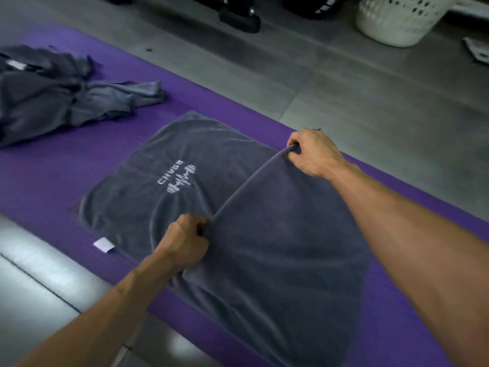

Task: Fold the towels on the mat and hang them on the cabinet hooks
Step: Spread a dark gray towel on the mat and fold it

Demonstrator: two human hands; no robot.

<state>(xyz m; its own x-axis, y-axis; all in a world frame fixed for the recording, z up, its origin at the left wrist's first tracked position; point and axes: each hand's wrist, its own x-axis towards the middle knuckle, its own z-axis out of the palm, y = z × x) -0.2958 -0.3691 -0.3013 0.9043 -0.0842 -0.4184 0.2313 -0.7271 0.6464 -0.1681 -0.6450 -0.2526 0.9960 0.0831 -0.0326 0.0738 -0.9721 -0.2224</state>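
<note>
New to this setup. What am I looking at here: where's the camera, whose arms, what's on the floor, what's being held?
There is no robot here: a person does the job with bare hands. The single picture comes from a wide-angle camera worn on their head, looking forward and down, so the two forearms reach in from the bottom edge.

A purple mat lies on a grey tiled floor. Spread on it is a dark grey towel with a white logo and a small white tag at one corner. The left hand and the right hand each pinch one end of its lifted edge, carrying that edge over the flat part, a fold in progress.

Farther left, a crumpled pile of grey towels sits on the mat. A white perforated basket stands on the floor beyond.
</note>
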